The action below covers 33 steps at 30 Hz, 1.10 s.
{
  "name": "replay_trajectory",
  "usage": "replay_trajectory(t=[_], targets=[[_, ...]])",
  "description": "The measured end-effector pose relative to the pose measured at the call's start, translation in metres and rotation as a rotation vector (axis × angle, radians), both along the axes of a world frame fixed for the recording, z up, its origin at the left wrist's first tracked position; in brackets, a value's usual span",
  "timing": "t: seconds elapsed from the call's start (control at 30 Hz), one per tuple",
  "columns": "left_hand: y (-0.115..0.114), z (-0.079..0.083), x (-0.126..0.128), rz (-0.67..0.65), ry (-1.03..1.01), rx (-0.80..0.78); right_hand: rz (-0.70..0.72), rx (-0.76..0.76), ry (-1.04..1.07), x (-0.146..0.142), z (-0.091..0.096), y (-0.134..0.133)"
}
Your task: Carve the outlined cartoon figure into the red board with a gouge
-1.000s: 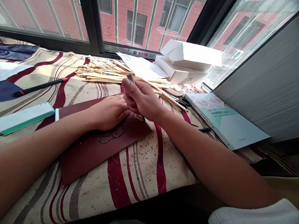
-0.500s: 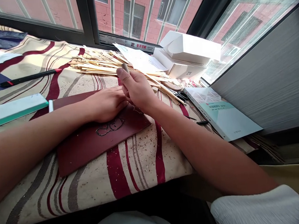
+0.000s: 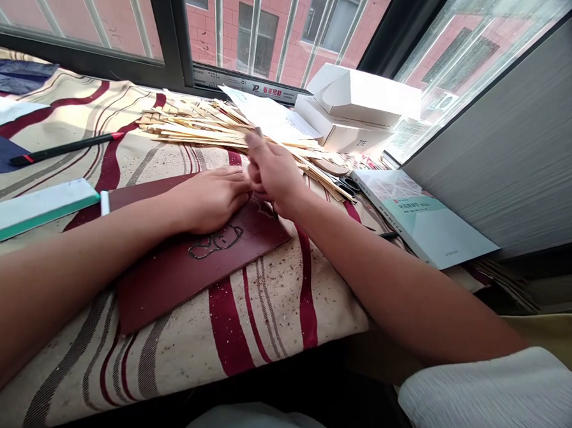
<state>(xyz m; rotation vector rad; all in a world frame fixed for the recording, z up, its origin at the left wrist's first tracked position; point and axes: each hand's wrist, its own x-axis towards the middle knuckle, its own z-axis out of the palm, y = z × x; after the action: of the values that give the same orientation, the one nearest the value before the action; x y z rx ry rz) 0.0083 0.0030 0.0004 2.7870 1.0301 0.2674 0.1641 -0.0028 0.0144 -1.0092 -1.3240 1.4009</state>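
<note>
Board (image 3: 160,294), red-brown, flat: lies slantwise on the striped cloth, beneath both hands.

Right hand (image 3: 281,179): closed in a fist about a slim tool (image 3: 259,132), held roughly upright, its blunt top showing above the thumb. The tip, near the board's right end, is mostly hidden; whether it touches cannot be told. Hazard: a skid, from too hard a push or a smooth surface; the tip could run off the near right corner.

Left hand (image 3: 215,198): spread flat, palm down on the board, gripping nothing; fingertips right beside the fist. Hazard: a cut or jab, should the tool slip leftward, the fingers being so close.

Outline (image 3: 216,242), dark, curved, on the board just below the left hand. Hazard: a stray score across it, from the same slip.

Crumbs (image 3: 278,291), pale, scattered over the cloth near the board. Hazard: grit working beneath it, leaving it rocking.

Cloth (image 3: 191,366), creased in places. Hazard: the board shifting with it, if the left palm eases.

Wood strips (image 3: 200,129), a loose heap beyond the hands; scissors (image 3: 348,185) and a book (image 3: 425,216) to the right. Hazard: slight, a knocked heap from a wide elbow or fist.
</note>
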Motion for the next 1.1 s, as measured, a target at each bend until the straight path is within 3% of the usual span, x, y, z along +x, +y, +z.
replay_trajectory(t=[0.07,0.1,0.27,0.37,0.53,0.63,0.7,0.83,1.1], targets=[[0.0,-0.001,0.001,0.032,0.047,0.012,-0.212,0.006,0.07,0.001,-0.001,-0.001],[0.001,-0.001,0.001,0.031,0.057,0.017,-0.24,0.016,0.105,0.003,0.0,-0.003],[0.0,0.0,-0.001,-0.037,-0.012,0.039,0.241,0.025,0.163,0.013,0.006,-0.012],[-0.001,0.002,-0.002,-0.033,-0.034,0.022,0.355,0.001,0.219,0.018,0.005,-0.007],[-0.001,0.001,-0.003,-0.039,-0.035,0.015,0.288,-0.035,0.263,0.022,0.001,-0.003],[0.0,0.0,-0.004,-0.024,-0.008,0.015,0.338,-0.07,0.207,0.025,0.008,-0.009],[0.0,0.001,-0.004,-0.013,0.026,0.006,0.354,-0.036,0.204,0.028,0.017,-0.015],[-0.001,0.003,-0.004,-0.023,0.048,-0.015,0.208,0.102,0.252,0.03,0.03,-0.019],[-0.005,0.01,-0.007,-0.095,-0.053,0.006,0.223,0.142,0.202,0.015,0.01,-0.012]])
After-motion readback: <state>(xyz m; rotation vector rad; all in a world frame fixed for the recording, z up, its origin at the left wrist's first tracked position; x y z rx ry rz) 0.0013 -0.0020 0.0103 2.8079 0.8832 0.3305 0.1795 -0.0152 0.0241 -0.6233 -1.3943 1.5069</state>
